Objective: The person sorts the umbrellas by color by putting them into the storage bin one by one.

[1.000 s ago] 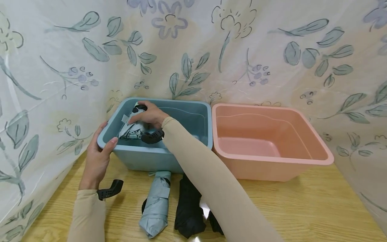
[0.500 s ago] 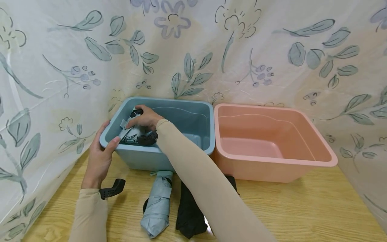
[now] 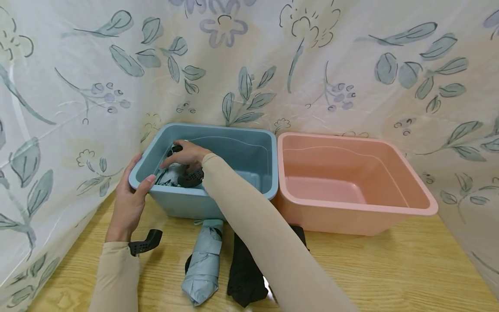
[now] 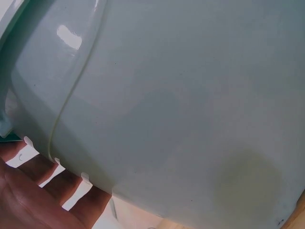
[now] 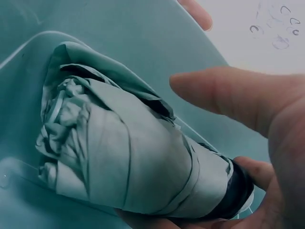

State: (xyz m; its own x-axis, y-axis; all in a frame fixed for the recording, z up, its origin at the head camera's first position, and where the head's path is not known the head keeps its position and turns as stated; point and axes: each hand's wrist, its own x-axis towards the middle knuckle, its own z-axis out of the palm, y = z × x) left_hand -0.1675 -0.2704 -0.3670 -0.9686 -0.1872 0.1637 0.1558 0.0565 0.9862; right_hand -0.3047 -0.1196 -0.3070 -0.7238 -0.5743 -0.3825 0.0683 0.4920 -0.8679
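Observation:
My left hand (image 3: 130,199) grips the left front corner of the blue tub (image 3: 218,130), thumb over the rim and fingers along the outside. The tub's outer wall (image 4: 167,105) fills the left wrist view. Inside the tub, at its left end, lies a folded pale blue-grey umbrella (image 5: 138,148) with a black band near its far end. My right hand (image 3: 187,155) reaches in over it. In the right wrist view the thumb (image 5: 224,90) stands straight and clear of the umbrella, while the other fingers lie loosely beside and under it, partly hidden.
A pink tub (image 3: 351,208) stands against the blue tub's right side. On the wooden surface (image 3: 390,268) in front lie another pale blue folded umbrella (image 3: 202,268) and a black folded one (image 3: 245,281). More black fabric (image 3: 299,234) shows beyond the right forearm. Flowered sheeting (image 3: 249,56) hangs behind.
The right hand has gone lower and slightly left in the blue tub, and the umbrella has sunk below the rim. The right thumb now stands off it. The left hand keeps its hold.

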